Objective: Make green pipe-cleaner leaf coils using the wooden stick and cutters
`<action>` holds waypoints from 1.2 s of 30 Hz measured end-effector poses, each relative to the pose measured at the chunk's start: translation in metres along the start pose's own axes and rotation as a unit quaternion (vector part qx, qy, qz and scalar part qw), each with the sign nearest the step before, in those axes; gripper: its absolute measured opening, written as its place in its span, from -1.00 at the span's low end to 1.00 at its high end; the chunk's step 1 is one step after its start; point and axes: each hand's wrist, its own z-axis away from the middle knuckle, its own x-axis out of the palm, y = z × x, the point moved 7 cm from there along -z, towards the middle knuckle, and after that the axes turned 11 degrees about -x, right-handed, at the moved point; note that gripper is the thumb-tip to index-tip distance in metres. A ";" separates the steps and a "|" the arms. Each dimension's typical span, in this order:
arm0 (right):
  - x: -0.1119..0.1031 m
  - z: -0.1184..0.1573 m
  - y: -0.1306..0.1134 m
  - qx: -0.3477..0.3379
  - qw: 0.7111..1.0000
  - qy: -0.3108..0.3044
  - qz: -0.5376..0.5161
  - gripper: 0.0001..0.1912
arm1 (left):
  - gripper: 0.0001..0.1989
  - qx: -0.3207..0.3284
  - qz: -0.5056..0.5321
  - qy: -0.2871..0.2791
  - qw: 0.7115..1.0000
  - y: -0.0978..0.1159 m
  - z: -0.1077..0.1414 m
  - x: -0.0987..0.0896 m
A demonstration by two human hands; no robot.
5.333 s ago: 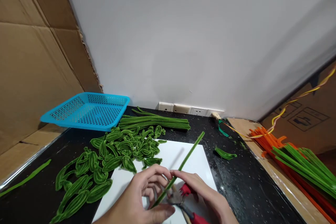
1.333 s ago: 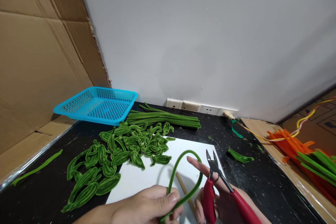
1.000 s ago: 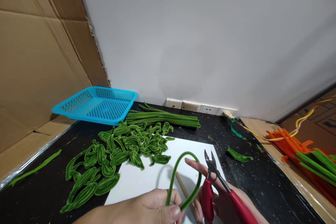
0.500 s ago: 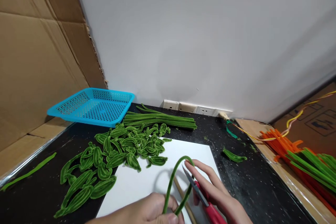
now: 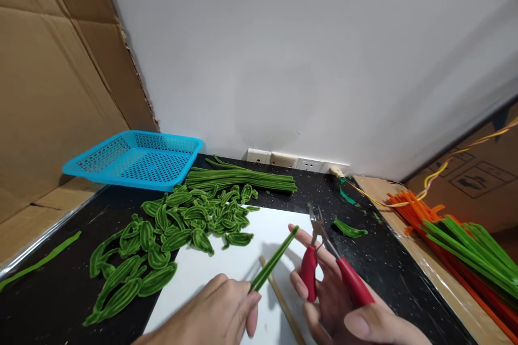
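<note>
Left hand point(image 5: 230, 302): pinching a doubled green strip point(image 5: 274, 260) above the white sheet point(image 5: 226, 265); piece appears part-worked.
Right hand point(image 5: 335, 302): gripping cutters point(image 5: 318, 229), blades apart.
Looped pieces point(image 5: 198, 215): many, apparently shaped already, piled beyond left hand.
Strip bundle point(image 5: 243, 178): straight, apparently unworked, lying near wall point(image 5: 267, 64).

A dark printed pictogram in a rectangular outline point(image 5: 482, 179) marks the brown cardboard box point(image 5: 469, 207) at right of frame; no lettering is legible.
</note>
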 end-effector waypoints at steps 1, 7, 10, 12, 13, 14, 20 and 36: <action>0.000 -0.001 -0.003 -0.002 1.000 0.004 0.000 -0.12 | -0.49 -0.010 -0.021 0.019 1.000 -0.001 0.001 -0.003; -0.004 0.000 -0.003 -0.008 0.996 0.007 0.086 -0.11 | -0.60 -0.029 -0.038 0.082 0.995 0.003 0.008 -0.012; -0.008 0.000 -0.001 -0.040 0.983 0.018 0.175 -0.20 | -0.73 -0.026 -0.063 0.064 0.996 0.001 0.008 -0.007; -0.009 -0.001 -0.001 -0.057 0.974 0.021 0.217 -0.26 | -0.86 -0.015 -0.074 0.043 0.996 -0.005 0.007 -0.003; -0.009 -0.002 -0.001 -0.062 0.972 0.022 0.225 -0.26 | -0.89 -0.004 -0.075 0.050 0.996 -0.008 0.006 -0.003; -0.009 -0.003 -0.002 -0.064 0.972 0.023 0.226 -0.27 | -0.89 0.008 -0.073 0.062 0.995 -0.010 0.006 -0.003; -0.005 -0.004 -0.003 -0.042 0.980 0.011 0.195 -0.18 | -0.82 0.024 -0.100 0.088 0.991 -0.013 0.004 -0.005; -0.017 0.014 0.012 -0.035 0.992 0.033 0.115 0.00 | -0.45 0.013 0.370 -0.062 0.927 0.013 0.004 -0.011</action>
